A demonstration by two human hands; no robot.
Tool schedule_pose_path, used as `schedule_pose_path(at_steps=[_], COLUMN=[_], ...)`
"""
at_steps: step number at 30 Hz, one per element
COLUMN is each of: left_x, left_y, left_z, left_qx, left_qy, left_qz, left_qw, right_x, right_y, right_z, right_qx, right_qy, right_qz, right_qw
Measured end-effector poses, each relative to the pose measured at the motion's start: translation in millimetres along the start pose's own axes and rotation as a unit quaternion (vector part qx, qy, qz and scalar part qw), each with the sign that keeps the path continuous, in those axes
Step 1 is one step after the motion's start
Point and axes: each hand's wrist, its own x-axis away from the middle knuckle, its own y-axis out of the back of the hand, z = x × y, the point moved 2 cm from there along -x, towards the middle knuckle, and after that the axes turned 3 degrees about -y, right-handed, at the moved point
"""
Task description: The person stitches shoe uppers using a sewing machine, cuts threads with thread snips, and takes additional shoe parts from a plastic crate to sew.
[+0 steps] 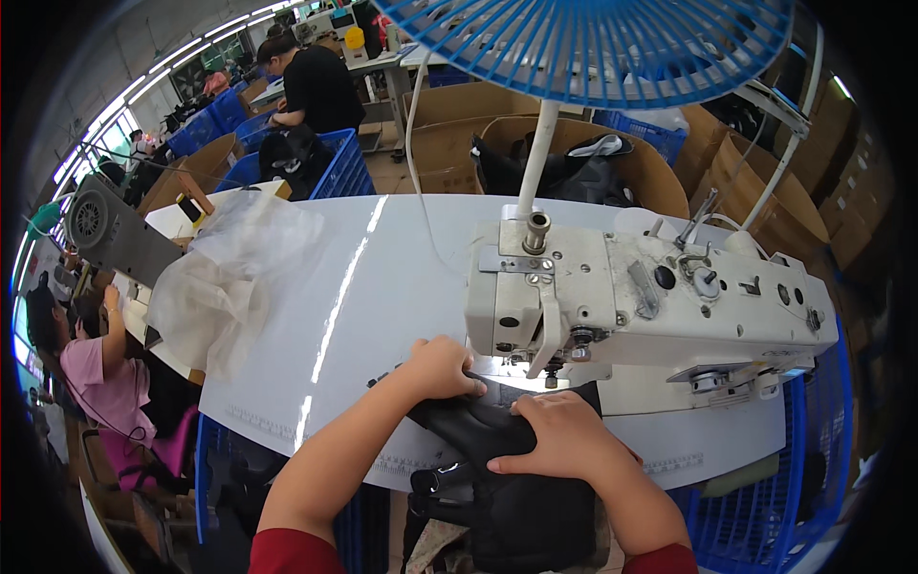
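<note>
A black fabric bag piece (521,469) with a strap and a metal ring or buckle lies bunched over the near table edge, its lower part hanging down. Its far edge reaches the needle area of a white sewing machine (660,306). My left hand (445,368) pinches the far left edge of the black piece, just left of the needle. My right hand (564,435) grips the same piece from the right, its thumb spread from its fingers across a fold. The stitching spot is partly hidden behind the machine head.
A white table (382,287) with printed rulers surrounds the machine. Translucent sheeting (225,277) lies at left. A blue fan (593,48) stands behind the machine, near cardboard boxes (660,172). Blue crates (349,167) hold black pieces. Co-workers sit at left (105,383) and far back (320,91).
</note>
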Motion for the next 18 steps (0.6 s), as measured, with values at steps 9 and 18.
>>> schedule_pose_path(at_steps=[9, 18], left_x=[4.1, 10.0], left_y=[2.0, 4.9], left_z=[0.2, 2.5], left_qx=[0.023, 0.074], left_qy=[-0.006, -0.018], left_qz=[0.024, 0.004], left_qw=[0.999, 0.997], right_x=[-3.9, -4.6], right_y=[6.8, 4.6], right_z=[5.0, 1.9], right_qx=[0.014, 0.004], right_qy=[-0.008, 0.005], right_qz=[0.033, 0.007], right_qw=[0.999, 1.0])
